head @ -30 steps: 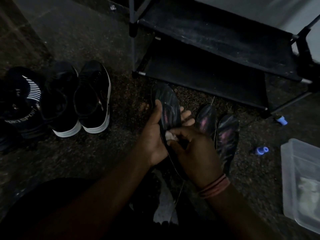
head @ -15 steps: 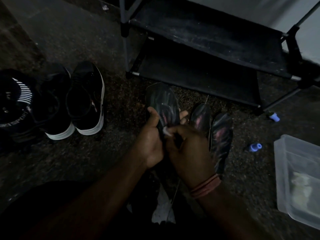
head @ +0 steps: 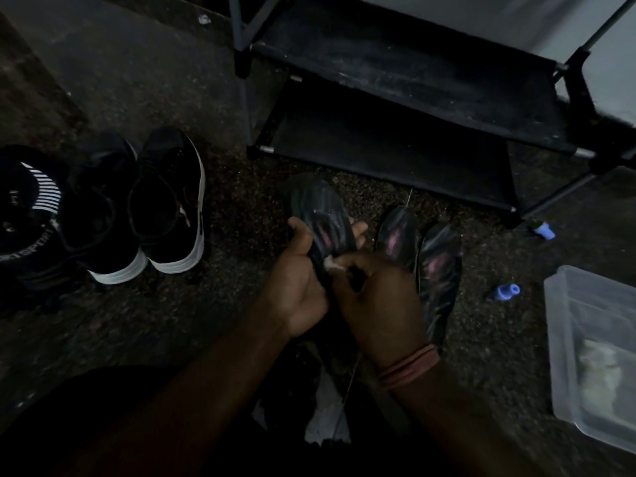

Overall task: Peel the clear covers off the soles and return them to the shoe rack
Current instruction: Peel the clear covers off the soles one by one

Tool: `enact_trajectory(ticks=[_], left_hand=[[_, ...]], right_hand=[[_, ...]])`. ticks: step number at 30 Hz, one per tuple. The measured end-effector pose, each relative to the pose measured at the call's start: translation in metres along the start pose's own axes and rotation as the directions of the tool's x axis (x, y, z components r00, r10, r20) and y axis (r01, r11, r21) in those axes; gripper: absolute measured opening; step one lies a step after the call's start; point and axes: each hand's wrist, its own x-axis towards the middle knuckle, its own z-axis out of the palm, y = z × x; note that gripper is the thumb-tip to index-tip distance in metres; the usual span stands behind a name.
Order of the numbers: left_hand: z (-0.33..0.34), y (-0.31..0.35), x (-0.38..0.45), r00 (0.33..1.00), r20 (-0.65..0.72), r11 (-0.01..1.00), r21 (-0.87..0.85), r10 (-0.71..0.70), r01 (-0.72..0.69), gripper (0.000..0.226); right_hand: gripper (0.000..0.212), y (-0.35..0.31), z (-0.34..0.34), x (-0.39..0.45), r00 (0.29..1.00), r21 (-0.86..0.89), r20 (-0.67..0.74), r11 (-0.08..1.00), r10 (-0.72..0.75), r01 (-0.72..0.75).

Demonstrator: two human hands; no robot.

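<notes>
My left hand (head: 300, 284) grips a dark sole with a pink sheen (head: 320, 215), held tip-up over the floor in front of me. My right hand (head: 375, 297) pinches a small white scrap (head: 333, 264) at the sole's middle, right beside my left thumb. Whether that scrap is the clear cover's edge I cannot tell. Two more dark soles (head: 426, 259) lie side by side on the floor just right of my hands. The black shoe rack (head: 413, 84) stands behind them with bare shelves.
A pair of black sneakers with white soles (head: 151, 208) and another dark shoe (head: 27, 208) stand at the left. A translucent plastic box (head: 595, 346) sits at the right. Two small blue caps (head: 506, 291) lie on the speckled floor. Pale crumpled film (head: 325, 418) lies below my hands.
My right hand's pinch has shifted slightly up along the sole toward my left thumb. The view has drifted; the soles on the floor have not moved.
</notes>
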Motion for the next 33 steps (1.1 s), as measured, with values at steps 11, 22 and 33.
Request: enact_trajectory(ticks=[11, 22, 33], left_hand=[[0.004, -0.003, -0.004, 0.998, -0.031, 0.998, 0.016, -0.057, 0.057, 0.083], [0.008, -0.007, -0.006, 0.997, 0.0, 0.996, -0.04, -0.08, 0.08, 0.084], [0.009, -0.004, -0.008, 0.998, -0.017, 0.998, -0.025, -0.053, 0.053, 0.078]], right_hand=[[0.006, 0.004, 0.001, 0.002, 0.998, -0.015, -0.057, 1.0, -0.007, 0.006], [0.009, 0.015, -0.01, 0.009, 0.991, -0.05, -0.127, 0.997, 0.047, -0.054], [0.011, 0.012, -0.011, 0.008, 0.984, -0.09, -0.178, 0.996, 0.004, -0.02]])
